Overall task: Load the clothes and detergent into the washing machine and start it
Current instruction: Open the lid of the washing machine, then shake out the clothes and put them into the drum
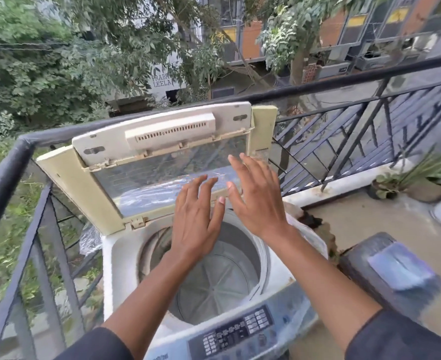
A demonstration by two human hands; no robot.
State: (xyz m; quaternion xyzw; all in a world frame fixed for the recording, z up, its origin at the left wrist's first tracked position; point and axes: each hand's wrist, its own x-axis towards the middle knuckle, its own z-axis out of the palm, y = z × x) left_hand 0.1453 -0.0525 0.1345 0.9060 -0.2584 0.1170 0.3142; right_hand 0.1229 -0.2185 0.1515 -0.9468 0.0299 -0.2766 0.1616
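I see both grips, left hand (194, 224) and right hand (257, 198), splayed and holding nothing, before the yellowed plastic lid (126, 162); round steel drum (222, 276) below.

- just one view here, worn on the person's head, so no overlap with any other
- it looks forward and steeply down into the open washing machine (188, 268), close up
- wide-angle: the balcony railing (344, 81) bends across the top, with trees and buildings beyond
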